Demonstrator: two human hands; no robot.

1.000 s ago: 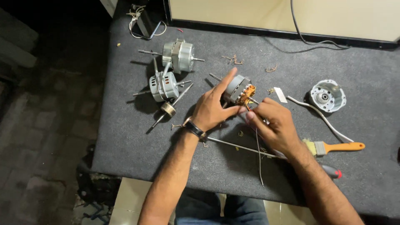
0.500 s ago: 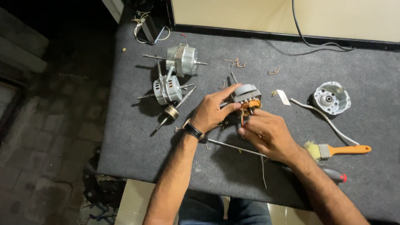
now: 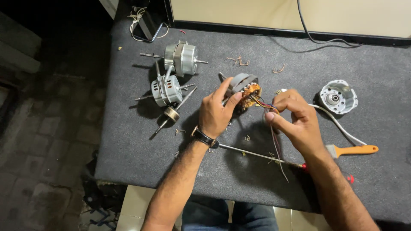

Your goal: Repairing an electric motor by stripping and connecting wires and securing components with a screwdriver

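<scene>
Grey felt covers the desk point(image 3: 128, 141). Above its centre, our left hand point(image 3: 216, 113) holds the stator point(image 3: 245, 90), grip closed around its housing with copper windings facing right. Our right hand point(image 3: 295, 119), just beside it, pinches the coloured wires point(image 3: 264, 105) leading from the stator. Two motors point(image 3: 171, 77) lie left; a brush point(image 3: 355, 150) lies right.

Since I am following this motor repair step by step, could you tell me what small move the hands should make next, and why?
Probably draw the coloured wires gently away from the stator. The left hand already steadies the stator above the table, and the right hand pinches the wires close to the copper winding, so they look ready to be separated.
</scene>
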